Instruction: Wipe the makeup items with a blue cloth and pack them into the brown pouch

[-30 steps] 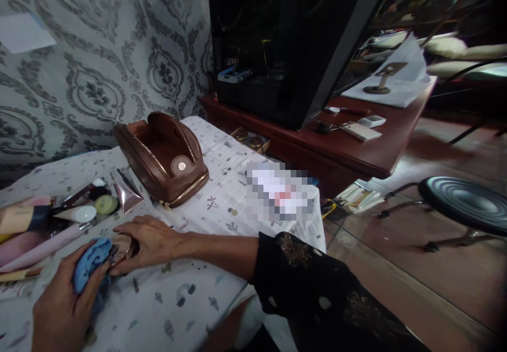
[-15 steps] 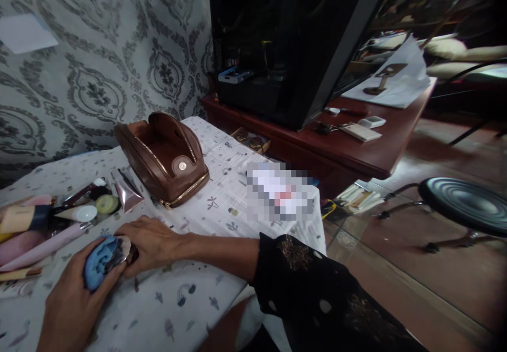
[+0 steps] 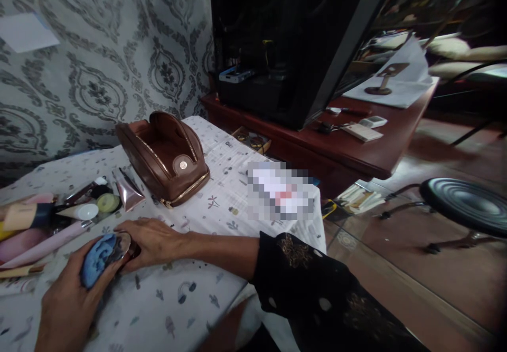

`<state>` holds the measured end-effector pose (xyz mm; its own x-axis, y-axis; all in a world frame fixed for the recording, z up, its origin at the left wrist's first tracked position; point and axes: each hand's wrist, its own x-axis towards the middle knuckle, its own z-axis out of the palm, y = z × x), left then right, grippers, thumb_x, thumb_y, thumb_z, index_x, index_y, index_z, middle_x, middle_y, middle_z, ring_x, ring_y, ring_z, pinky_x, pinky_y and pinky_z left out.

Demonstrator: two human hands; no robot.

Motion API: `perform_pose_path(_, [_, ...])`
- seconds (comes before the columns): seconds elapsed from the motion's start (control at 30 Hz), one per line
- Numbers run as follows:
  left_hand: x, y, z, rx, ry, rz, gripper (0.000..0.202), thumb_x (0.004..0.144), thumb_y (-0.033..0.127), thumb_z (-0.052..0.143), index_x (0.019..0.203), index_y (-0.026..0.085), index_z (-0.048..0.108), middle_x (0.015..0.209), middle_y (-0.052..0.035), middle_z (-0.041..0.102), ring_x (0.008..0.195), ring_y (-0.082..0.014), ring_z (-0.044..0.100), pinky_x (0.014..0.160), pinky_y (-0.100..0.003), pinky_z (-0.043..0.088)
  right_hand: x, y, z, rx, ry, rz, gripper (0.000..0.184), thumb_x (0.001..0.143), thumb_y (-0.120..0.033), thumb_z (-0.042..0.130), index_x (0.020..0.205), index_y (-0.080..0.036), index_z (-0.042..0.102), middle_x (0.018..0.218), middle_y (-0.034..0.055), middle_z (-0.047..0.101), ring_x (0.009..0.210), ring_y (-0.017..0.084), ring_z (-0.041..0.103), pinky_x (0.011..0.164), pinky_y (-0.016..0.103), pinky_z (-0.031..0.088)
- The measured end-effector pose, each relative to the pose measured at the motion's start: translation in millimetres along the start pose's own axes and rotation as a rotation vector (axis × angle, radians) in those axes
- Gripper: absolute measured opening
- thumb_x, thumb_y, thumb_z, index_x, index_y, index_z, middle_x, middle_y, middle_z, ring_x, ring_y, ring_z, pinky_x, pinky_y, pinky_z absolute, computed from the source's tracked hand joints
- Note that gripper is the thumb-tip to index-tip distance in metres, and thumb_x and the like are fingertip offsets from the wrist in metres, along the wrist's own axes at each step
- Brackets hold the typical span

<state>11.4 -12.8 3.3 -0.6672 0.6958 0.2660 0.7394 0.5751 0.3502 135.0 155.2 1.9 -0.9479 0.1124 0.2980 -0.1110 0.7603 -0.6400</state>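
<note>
My left hand (image 3: 73, 288) is wrapped round a crumpled blue cloth (image 3: 97, 262) and presses it against a small shiny container with a round end (image 3: 124, 243). Gripping that container from the other side is my right hand (image 3: 148, 241), fingers curled; its exact kind is hard to make out. Both hands meet just above the patterned white tablecloth (image 3: 198, 299). Beyond them stands a brown zipped bag (image 3: 190, 175), gaping at the top. A pink tube (image 3: 130, 193) lies beside the bag, close to my right hand.
Several cosmetics lie at the left, among them a white-capped tube (image 3: 85, 212), a small round jar (image 3: 108, 202) and a beige bottle (image 3: 24, 217). A blurred-out object (image 3: 279, 189) rests near the right edge. Further off are a television (image 3: 273, 40) and a stool (image 3: 471, 204).
The blue cloth and the container have turned slightly in my hands, so more of the round end shows. My hands have barely shifted; the bag and cosmetics stay put.
</note>
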Motion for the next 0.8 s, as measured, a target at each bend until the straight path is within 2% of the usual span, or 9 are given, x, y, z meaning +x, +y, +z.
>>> perform_pose_path(0.1, [-2,12,-5.2,0.009,0.005,-0.087,0.055,0.081,0.067,0.052,0.123,0.032,0.056,0.108,-0.0028,0.073,0.094,-0.0322,0.070,0.080,-0.041,0.054,0,1,3,-0.002,0.049,0.004,0.073,0.074,-0.044,0.078,0.132,-0.015,0.045,0.120,0.0122,0.066,0.115,0.028,0.061,0.092,0.034,0.049])
perform_pose_path(0.2, [-3,19,-8.9,0.026,0.009,-0.108,0.057,0.081,0.069,0.050,0.122,0.031,0.056,0.108,-0.0045,0.073,0.092,-0.0335,0.070,0.078,-0.042,0.054,0,2,4,-0.024,0.049,-0.003,0.076,0.074,-0.045,0.079,0.134,-0.013,0.045,0.120,0.0138,0.066,0.115,0.030,0.061,0.094,0.036,0.049])
perform_pose_path(0.37, [-3,20,-10.0,0.025,-0.010,-0.055,0.057,0.079,0.069,0.052,0.120,0.030,0.056,0.109,-0.0052,0.073,0.094,-0.0335,0.070,0.078,-0.042,0.054,-2,0,2,-0.004,0.040,-0.001,0.070,0.076,-0.046,0.077,0.131,-0.012,0.050,0.114,0.0127,0.067,0.110,0.029,0.062,0.093,0.036,0.049])
perform_pose_path(0.5, [-4,21,-9.5,-0.017,0.023,0.028,0.059,0.078,0.069,0.050,0.117,0.026,0.058,0.108,-0.0088,0.073,0.094,-0.0351,0.070,0.079,-0.046,0.055,-3,0,2,0.003,0.037,-0.013,0.077,0.073,-0.042,0.077,0.137,-0.013,0.046,0.114,0.0117,0.066,0.112,0.030,0.060,0.097,0.040,0.047])
perform_pose_path(0.63, [-3,18,-7.2,-0.057,0.035,0.099,0.059,0.079,0.070,0.049,0.116,0.025,0.059,0.110,-0.0106,0.072,0.098,-0.0356,0.069,0.083,-0.048,0.054,-2,1,4,-0.003,0.041,-0.031,0.073,0.076,-0.043,0.073,0.136,-0.010,0.047,0.121,0.0157,0.064,0.113,0.031,0.060,0.098,0.041,0.047])
perform_pose_path(0.8, [0,11,-0.8,-0.166,0.066,0.108,0.056,0.076,0.067,0.057,0.113,0.025,0.061,0.108,-0.0076,0.072,0.095,-0.0306,0.068,0.085,-0.042,0.053,0,6,5,0.068,0.054,-0.073,0.068,0.075,-0.034,0.074,0.134,-0.014,0.048,0.127,0.0143,0.064,0.119,0.029,0.059,0.102,0.042,0.046])
